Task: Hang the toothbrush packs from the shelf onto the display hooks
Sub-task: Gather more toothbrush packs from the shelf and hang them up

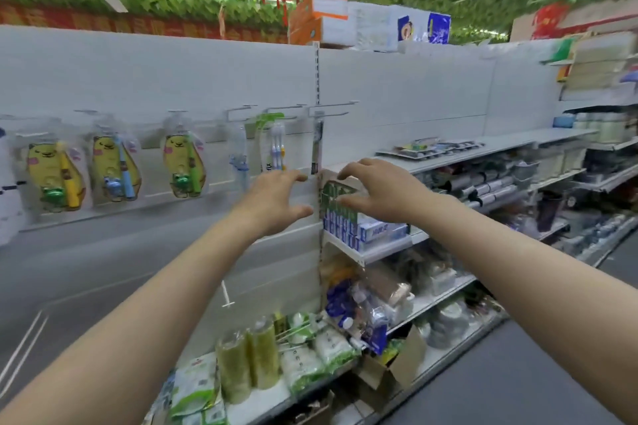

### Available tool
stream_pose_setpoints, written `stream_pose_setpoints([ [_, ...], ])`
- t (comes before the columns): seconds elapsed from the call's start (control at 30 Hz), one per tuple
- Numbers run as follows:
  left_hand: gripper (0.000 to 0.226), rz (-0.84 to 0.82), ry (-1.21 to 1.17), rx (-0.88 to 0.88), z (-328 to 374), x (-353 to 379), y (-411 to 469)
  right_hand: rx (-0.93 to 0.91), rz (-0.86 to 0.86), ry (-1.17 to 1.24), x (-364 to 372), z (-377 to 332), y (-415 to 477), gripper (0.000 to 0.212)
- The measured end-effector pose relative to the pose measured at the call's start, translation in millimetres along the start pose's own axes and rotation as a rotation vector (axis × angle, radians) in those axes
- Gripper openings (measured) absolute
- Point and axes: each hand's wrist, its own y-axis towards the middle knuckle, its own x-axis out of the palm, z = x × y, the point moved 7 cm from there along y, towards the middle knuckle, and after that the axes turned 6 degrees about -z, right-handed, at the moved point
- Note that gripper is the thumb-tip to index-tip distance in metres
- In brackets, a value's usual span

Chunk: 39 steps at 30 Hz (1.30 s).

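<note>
The risk I see is at the left end of the shelf [379, 250]. The carton [325, 177] stands there right at the corner, and in it is what I take for the toothbrush packs [333, 197]. If I pull it with one hand only, it may tip over the edge and spill. A dark pack [317, 145] also hangs just above on its hook [331, 108], and my knuckles could knock it off when I lift.

My left hand [276, 198] is released, fingers spread and bent, holding nothing, just beside the carton. My right hand [383, 190] curves over the carton's top with the thumb in front. I cannot tell whether it grasps already, because the picture is blurred.

The packs are green and stand in a close row inside brown cardboard. I judge them thin, light and a little slippery.
</note>
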Motion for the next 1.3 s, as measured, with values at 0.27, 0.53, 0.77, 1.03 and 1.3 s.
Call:
stream_pose_setpoints([
  [0.27,0.059,0.022,-0.133,0.195,149,59,92,0.029,0.009,-0.07,-26,185,-55,0.052],
  [0.53,0.057,-0.005,-0.073,0.262,224,110,190,0.061,0.019,-0.063,-17,315,-51,0.053],
  [0.77,0.054,0.025,-0.056,0.311,263,154,312,0.082,0.079,-0.082,-8,428,-2,0.052],
  [1.03,0.051,0.075,-0.104,0.29,281,203,494,0.046,0.048,-0.138,12,574,116,0.052],
  [1.3,0.051,0.026,-0.067,0.215,291,254,644,0.011,0.047,-0.088,42,706,214,0.051],
])
